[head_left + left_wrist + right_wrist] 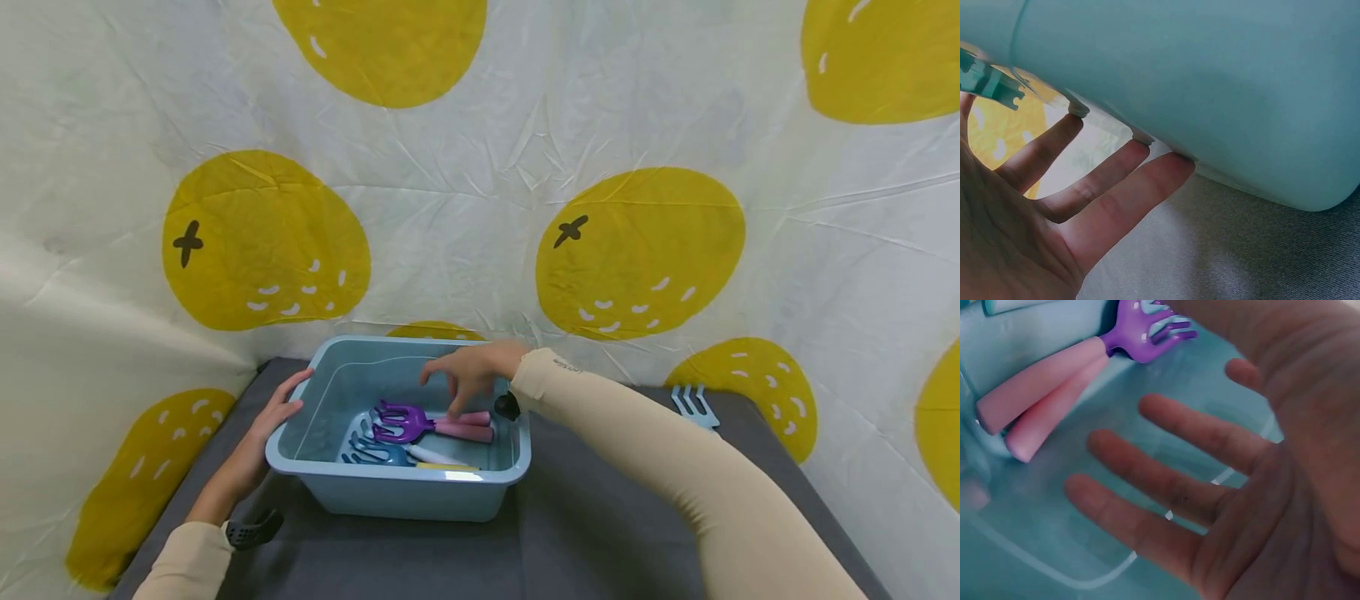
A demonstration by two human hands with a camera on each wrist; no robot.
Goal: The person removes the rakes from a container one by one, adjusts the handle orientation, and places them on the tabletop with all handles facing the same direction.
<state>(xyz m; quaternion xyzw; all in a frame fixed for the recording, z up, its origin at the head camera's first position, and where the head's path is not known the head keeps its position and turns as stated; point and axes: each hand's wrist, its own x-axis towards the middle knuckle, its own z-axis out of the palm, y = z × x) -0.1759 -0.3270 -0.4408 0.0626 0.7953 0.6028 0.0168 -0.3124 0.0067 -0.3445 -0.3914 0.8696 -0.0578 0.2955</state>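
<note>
Open Hand Over Two Pink Handles in a Blue Tub

A person's right hand (476,371) hangs inside the right half of a light-blue rectangular plastic tub (405,496), fingers spread wide and holding nothing. Just below and toward the tub's left end lies a pair of glossy purple plastic garden forks with pink handles (405,425), overlapping on the tub's floor. Their long axes run roughly along the tub's long side, purple tines toward its left end, pink handles toward its right. In the head view one digit drops in line with those handles; whether it touches them cannot be told.

The left hand (255,446) is the farther from the pair. It steadies the tub's left end, fingers straight and splayed, tips against the outside, just under the rim.

Nearer the tub's front wall lie a blue plastic fork with a yellow handle (382,452) and a slim white handle (431,455) whose head is partly covered. Beyond the tub's right end, well apart from it, a light-blue fork (703,420) shows its tines past the right sleeve (637,425).
</note>
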